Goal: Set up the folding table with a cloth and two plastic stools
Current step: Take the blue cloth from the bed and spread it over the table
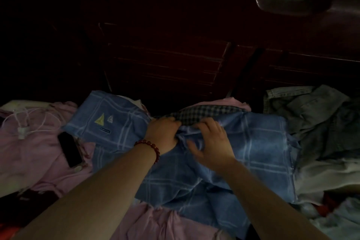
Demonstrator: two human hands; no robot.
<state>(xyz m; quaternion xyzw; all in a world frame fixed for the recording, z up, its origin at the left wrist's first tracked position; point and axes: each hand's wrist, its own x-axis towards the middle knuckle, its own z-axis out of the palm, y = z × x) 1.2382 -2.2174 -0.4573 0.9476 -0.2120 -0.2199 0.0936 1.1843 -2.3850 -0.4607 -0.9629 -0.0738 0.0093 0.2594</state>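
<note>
Cloth (253,148) is what we want first: a blue one with pale lines, lying rumpled in the middle of a messy bed. On the far left we see a white cable (29,121) and a dark phone (70,149) on pink bedding (35,154), close to the cloth's left edge. Our left hand (163,134), with red beads (150,147) at the wrist, has its fingers curled into a bunch of the blue cloth. Just past it peeks a small checked fabric (204,114). Our right hand (212,142) lies on the cloth with fingers spread, gripping nothing. Farther right sit grey clothes (311,111). We think the cloth is soft, light and floppy, so it will sag and drag. It may catch the phone or cable. Holding two corners of one edge would be best. We see no table or stools.
</note>
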